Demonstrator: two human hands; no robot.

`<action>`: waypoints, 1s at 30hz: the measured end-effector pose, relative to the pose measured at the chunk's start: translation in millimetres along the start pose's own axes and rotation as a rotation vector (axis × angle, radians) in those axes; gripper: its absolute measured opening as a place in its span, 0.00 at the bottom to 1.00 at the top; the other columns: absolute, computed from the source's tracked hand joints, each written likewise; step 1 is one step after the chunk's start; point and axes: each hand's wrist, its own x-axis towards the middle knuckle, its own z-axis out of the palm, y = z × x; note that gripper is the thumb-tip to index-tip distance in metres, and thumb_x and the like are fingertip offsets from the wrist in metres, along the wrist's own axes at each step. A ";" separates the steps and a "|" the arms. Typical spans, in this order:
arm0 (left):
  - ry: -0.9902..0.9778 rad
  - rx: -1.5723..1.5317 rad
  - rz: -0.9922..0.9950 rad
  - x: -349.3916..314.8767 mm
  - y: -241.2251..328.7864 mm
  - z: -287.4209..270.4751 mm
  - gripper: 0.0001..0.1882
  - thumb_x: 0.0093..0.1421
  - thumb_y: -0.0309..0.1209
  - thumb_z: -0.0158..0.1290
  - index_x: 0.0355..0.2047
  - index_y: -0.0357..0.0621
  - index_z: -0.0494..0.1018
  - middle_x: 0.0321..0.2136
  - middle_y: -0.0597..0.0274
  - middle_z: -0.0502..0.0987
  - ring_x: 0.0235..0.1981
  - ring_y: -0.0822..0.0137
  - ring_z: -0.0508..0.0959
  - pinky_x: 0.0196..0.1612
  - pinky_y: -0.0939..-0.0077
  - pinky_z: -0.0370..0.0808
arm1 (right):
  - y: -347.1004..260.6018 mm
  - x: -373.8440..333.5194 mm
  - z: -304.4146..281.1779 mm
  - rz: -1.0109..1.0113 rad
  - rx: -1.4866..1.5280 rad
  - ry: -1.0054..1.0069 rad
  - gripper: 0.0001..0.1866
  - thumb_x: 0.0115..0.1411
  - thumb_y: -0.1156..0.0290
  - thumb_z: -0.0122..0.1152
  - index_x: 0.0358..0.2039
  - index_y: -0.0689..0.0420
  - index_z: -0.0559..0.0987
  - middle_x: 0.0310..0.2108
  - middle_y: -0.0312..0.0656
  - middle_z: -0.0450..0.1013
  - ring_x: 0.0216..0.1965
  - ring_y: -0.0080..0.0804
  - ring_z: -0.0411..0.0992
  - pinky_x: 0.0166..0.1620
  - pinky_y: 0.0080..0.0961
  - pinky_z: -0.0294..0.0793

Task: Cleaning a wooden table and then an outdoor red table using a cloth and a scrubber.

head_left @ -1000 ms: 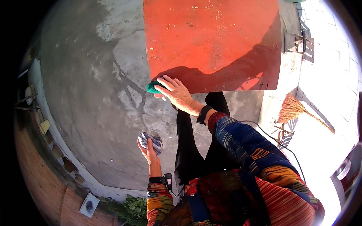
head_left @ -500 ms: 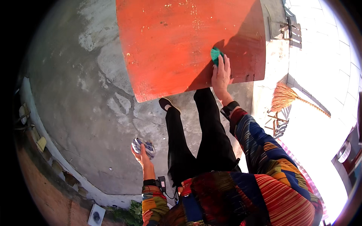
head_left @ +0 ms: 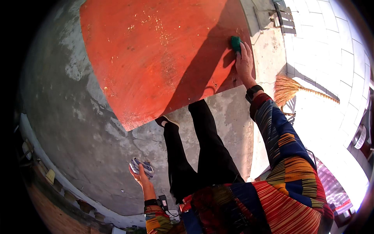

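A red tabletop [head_left: 136, 66], worn and dotted with pale specks, spreads before me. Near its right edge my right hand [head_left: 244, 64] is closed on a green scouring pad [head_left: 235, 43] and presses it to the surface. The shadow of my arm and body falls across the right part of the board. Lower down on the left, away from the tabletop, my left hand [head_left: 140, 175] grips a bunched grey-and-white cloth [head_left: 143, 167] in the air over the concrete floor. My left fingertips are partly hidden by the cloth.
Grey concrete floor [head_left: 78, 148] lies around my legs, bounded at the left by a low white curb [head_left: 50, 163]. To the right a straw broom [head_left: 288, 89] rests near sunlit white tiles [head_left: 325, 46]. A small slatted wooden stool [head_left: 286, 19] stands beyond, at the upper right.
My right hand has slid the green pad rightward toward the tabletop's right edge. The view has turned, so the board appears tilted and further left. My left hand still holds the cloth.
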 end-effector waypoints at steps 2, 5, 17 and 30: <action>0.013 0.017 0.000 1.0 -4.8 -4.2 0.31 0.57 0.27 0.53 0.59 0.48 0.54 0.51 0.61 0.66 0.48 0.66 0.69 0.50 0.72 0.68 | 11.7 -7.8 -1.3 0.061 -0.046 0.004 0.22 0.59 0.73 0.49 0.55 0.57 0.64 0.55 0.51 0.59 0.55 0.49 0.59 0.56 0.35 0.61; -0.018 0.024 0.011 3.7 -5.2 -2.2 0.31 0.57 0.26 0.53 0.59 0.47 0.53 0.51 0.60 0.65 0.48 0.66 0.68 0.50 0.72 0.67 | 17.0 -41.4 -10.7 0.158 -0.040 0.020 0.22 0.59 0.73 0.48 0.55 0.57 0.63 0.55 0.51 0.59 0.56 0.48 0.59 0.56 0.34 0.61; -0.100 0.046 0.074 27.2 15.1 -19.1 0.32 0.57 0.26 0.52 0.60 0.46 0.52 0.52 0.58 0.64 0.50 0.66 0.68 0.51 0.73 0.66 | -187.3 -151.0 43.0 -0.003 -0.007 -0.090 0.29 0.53 0.76 0.51 0.58 0.52 0.62 0.59 0.45 0.54 0.61 0.51 0.50 0.59 0.46 0.51; -0.073 -0.021 0.027 10.6 6.2 -25.7 0.31 0.57 0.27 0.53 0.59 0.49 0.54 0.51 0.61 0.66 0.48 0.66 0.69 0.50 0.72 0.68 | -25.7 -77.8 -11.1 0.133 -0.127 -0.048 0.23 0.56 0.79 0.46 0.54 0.59 0.63 0.56 0.49 0.59 0.56 0.47 0.59 0.57 0.37 0.59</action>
